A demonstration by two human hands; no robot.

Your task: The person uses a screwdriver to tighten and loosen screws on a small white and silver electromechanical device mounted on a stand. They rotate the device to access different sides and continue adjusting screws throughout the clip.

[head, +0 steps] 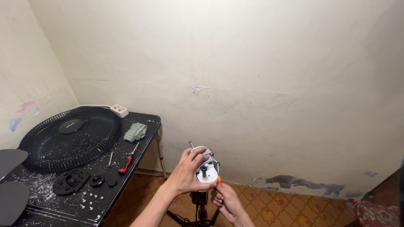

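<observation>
A white and grey fan motor head point(205, 168) with a dark shaft sits on top of a black stand point(199, 208). My left hand point(187, 170) is wrapped around the motor's left side. Just below and to the right, my right hand point(225, 201) pinches a small orange-tipped tool point(219, 180) against the motor's lower right edge.
At left stands a black table point(141, 143) with a black fan grille point(71, 136), a red-handled screwdriver point(126, 162), a checked cloth point(135, 131), round black fan parts point(70, 180), several small screws point(89, 201) and a white power strip point(119, 110). Grey fan blades point(10, 176) show at far left. The floor is patterned tile point(290, 208).
</observation>
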